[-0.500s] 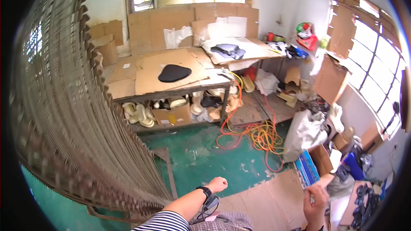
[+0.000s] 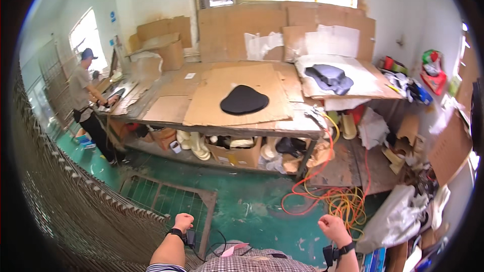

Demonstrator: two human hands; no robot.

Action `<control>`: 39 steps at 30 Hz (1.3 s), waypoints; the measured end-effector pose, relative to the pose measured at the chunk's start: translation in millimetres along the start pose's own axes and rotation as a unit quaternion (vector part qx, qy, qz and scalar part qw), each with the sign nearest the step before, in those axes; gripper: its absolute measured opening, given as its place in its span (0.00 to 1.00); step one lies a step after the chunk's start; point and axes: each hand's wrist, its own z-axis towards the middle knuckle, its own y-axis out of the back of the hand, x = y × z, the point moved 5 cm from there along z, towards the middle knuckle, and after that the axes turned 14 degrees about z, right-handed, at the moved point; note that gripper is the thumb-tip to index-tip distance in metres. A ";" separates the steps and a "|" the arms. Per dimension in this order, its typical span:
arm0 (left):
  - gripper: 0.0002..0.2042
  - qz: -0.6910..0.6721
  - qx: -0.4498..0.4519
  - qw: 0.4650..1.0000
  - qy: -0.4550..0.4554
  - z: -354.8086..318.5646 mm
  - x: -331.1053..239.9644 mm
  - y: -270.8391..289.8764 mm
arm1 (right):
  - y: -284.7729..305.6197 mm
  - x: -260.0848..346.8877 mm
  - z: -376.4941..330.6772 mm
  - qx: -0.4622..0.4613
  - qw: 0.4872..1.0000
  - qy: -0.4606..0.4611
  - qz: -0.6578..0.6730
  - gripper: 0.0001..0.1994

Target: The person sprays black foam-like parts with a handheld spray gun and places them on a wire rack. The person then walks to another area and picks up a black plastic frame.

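My left hand (image 2: pixel 184 221) is in the air at the lower middle, fingers curled, with nothing visible in it. To the right my right hand (image 2: pixel 334 227) is raised too, loosely closed and holding nothing that I can see. Both wrists wear black straps with small devices. Neither hand touches anything. Ahead of them stands a long workbench (image 2: pixel 166 109) covered in cardboard. On it a black rounded pad (image 2: pixel 244 99) lies flat on a cardboard sheet (image 2: pixel 201 113). A dark grey moulded piece (image 2: pixel 329 79) rests on white sheeting farther right.
A ridged metal rack (image 2: pixel 85 211) fills the lower left, beside a metal frame (image 2: pixel 207 201) low over the green floor. Orange and yellow hoses (image 2: pixel 348 206) coil at right near a white sack (image 2: pixel 390 221). At the bench's far left stands another person (image 2: pixel 80 90).
My view has swung left, bringing the other person into sight. My right hand has come in from the lower right and now hangs opposite my left. The rack sits lower in view.
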 end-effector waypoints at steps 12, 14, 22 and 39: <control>0.04 0.007 -0.151 0.985 0.079 131.2 -100.8 49.5 | -31.3 -14.3 379.7 0.011 0.995 0.099 0.005 0.07; 0.04 0.039 -0.137 0.988 0.052 175.8 -142.6 40.8 | -29.4 -25.3 426.8 0.003 0.993 0.111 -0.047 0.08; 0.05 0.066 -0.052 0.983 -0.165 332.8 -359.6 -40.8 | -11.0 -81.0 589.6 -0.112 0.983 0.076 -0.128 0.17; 0.06 -0.070 0.004 0.972 0.222 420.1 -307.1 -62.4 | 27.1 -183.0 713.5 -0.076 0.941 -0.119 -0.306 0.25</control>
